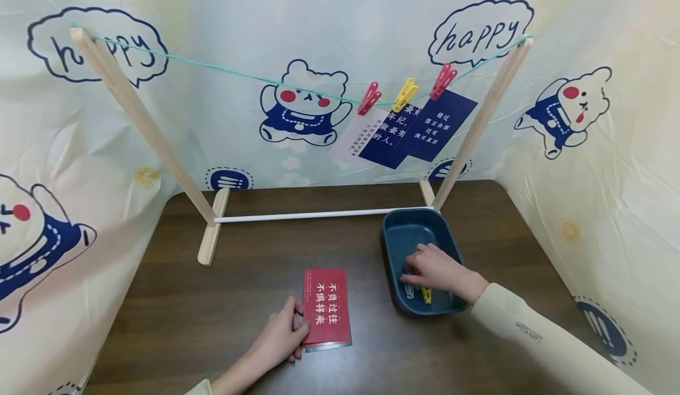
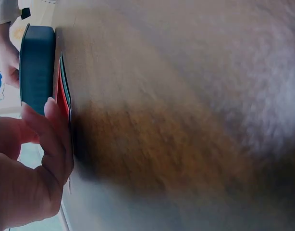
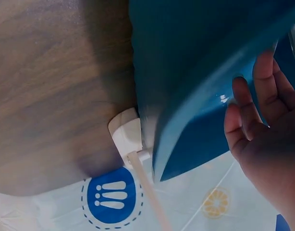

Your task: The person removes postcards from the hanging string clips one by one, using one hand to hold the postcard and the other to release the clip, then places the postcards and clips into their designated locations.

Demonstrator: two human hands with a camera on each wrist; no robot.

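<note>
My left hand [image 1: 278, 333] pinches the left edge of a red card [image 1: 326, 306] with white lettering, thumb on top. A darker edge shows under this card at its bottom, so at least one more card seems to lie beneath it. My right hand [image 1: 438, 271] reaches down into a dark blue tray [image 1: 395, 291], fingers bent. By its fingertips are a pale clothespin [image 1: 409, 290] and a yellow clothespin [image 1: 427, 295]. In the right wrist view a greyish clothespin [image 3: 294, 42] is partly cut off; whether the fingers grip one is hidden.
A wooden frame [image 1: 143, 120] with a white crossbar [image 1: 319, 214] stands behind. Its green string [image 1: 228, 71] carries a white card [image 1: 357, 132] and two navy cards [image 1: 440, 126], clipped by two red clothespins [image 1: 443, 82] and a yellow one. Patterned cloth [image 1: 223, 5] surrounds the table.
</note>
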